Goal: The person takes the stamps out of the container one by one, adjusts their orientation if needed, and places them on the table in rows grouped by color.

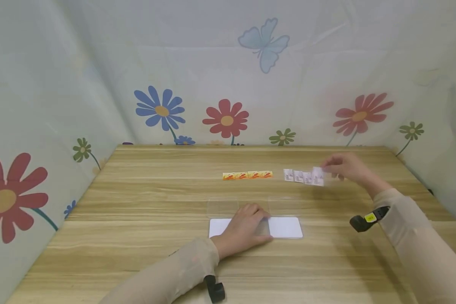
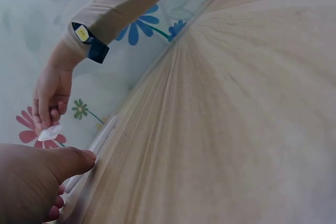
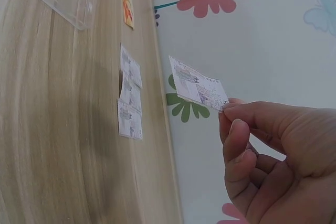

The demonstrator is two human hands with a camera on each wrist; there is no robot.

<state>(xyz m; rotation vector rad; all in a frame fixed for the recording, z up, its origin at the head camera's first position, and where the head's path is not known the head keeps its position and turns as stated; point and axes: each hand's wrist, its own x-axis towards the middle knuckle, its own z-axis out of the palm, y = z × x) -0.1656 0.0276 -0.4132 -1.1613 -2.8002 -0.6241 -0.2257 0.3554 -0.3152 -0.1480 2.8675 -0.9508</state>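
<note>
My right hand (image 1: 346,168) pinches a small pale purple postage stamp (image 3: 198,83) by one corner between thumb and fingertips, above the table. Beside it, three similar stamps (image 3: 130,94) lie in a row, edges close together or overlapping. My left hand (image 1: 245,230) lies across the middle of a flat plastic case, thumb along the near edge and bent fingers at the far edge. White surface (image 1: 286,227) shows on both sides of that hand, and a clear plastic part (image 1: 222,207) extends behind it. The left hand (image 2: 37,179) hides the middle of the case.
A row of several orange-yellow stamps (image 1: 248,175) lies left of the purple ones, behind the case. The wood-grain table (image 1: 137,202) ends at a flower-printed curtain (image 1: 308,97) at the back and sides. Each wrist wears a dark camera (image 1: 362,223).
</note>
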